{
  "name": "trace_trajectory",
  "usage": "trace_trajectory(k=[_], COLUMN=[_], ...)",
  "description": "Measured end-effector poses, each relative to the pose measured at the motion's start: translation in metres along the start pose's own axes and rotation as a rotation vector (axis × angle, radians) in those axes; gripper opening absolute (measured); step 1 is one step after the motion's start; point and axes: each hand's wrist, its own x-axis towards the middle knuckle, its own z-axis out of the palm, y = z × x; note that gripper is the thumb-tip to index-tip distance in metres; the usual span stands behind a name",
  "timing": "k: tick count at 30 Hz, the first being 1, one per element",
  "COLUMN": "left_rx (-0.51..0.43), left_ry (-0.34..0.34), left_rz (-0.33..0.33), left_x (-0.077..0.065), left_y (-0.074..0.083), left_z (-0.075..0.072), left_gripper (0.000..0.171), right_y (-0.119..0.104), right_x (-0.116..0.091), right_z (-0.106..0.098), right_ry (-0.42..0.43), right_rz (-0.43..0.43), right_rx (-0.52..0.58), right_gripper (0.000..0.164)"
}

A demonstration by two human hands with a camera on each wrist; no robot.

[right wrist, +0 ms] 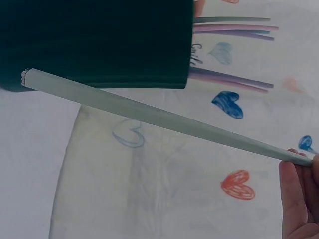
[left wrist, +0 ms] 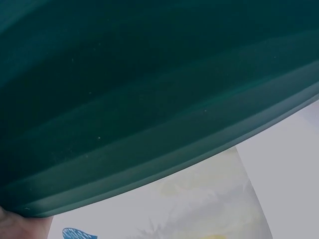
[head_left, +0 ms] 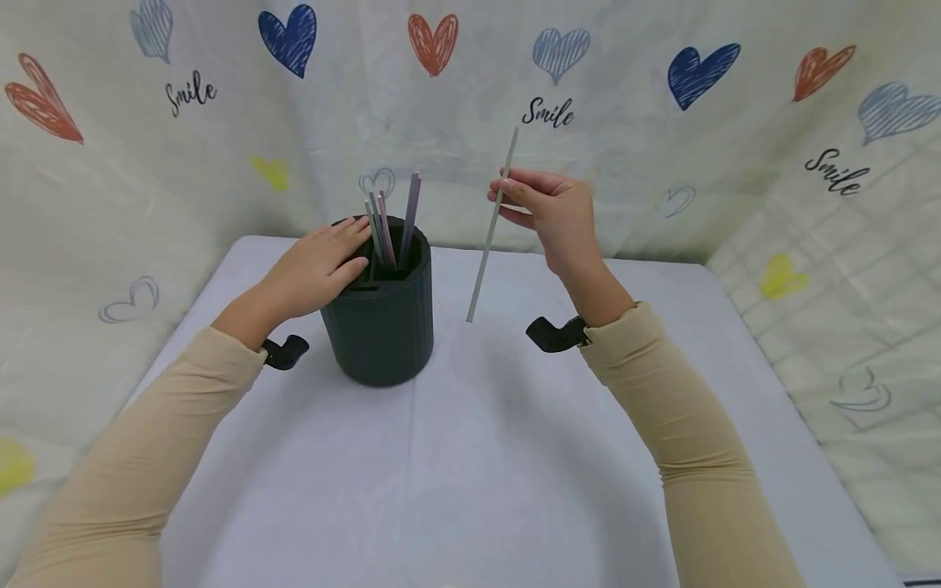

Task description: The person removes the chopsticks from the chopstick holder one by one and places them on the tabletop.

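A pale green chopstick [head_left: 491, 237] slants in the air right of a dark green ribbed utensil holder [head_left: 385, 335]. My right hand [head_left: 559, 208] pinches it near its upper end between thumb and fingers. In the right wrist view the chopstick [right wrist: 149, 115] crosses in front of the holder [right wrist: 99, 40], its blunt lower end towards the camera. My left hand [head_left: 316, 265] rests on the holder's left rim, fingers and thumb lying over the top. Several pink, purple and bluish chopsticks [head_left: 412, 216] stand in the holder's compartments, their lower ends hidden.
A white-covered table [head_left: 441, 474] lies under the holder. Behind it and at the sides hangs a pale cloth [head_left: 470, 114] printed with hearts and words. Black wrist mounts [head_left: 555, 335] stick out below both hands.
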Motion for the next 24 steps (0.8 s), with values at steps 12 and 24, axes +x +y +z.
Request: trace_trajectory(k=[12, 24], left_rx=[0.011, -0.003], left_ry=[-0.003, 0.001], left_rz=[0.000, 0.006], left_x=[-0.001, -0.002], left_y=[0.000, -0.001], left_z=[0.002, 0.002], left_gripper=[0.059, 0.059], right_y=[0.046, 0.091], right_x=[0.002, -0.002], right_z=[-0.002, -0.019], right_ry=[-0.034, -0.034], right_rz=[0.213, 0.448], right_rx=[-0.084, 0.013], right_gripper=[0.020, 0.009])
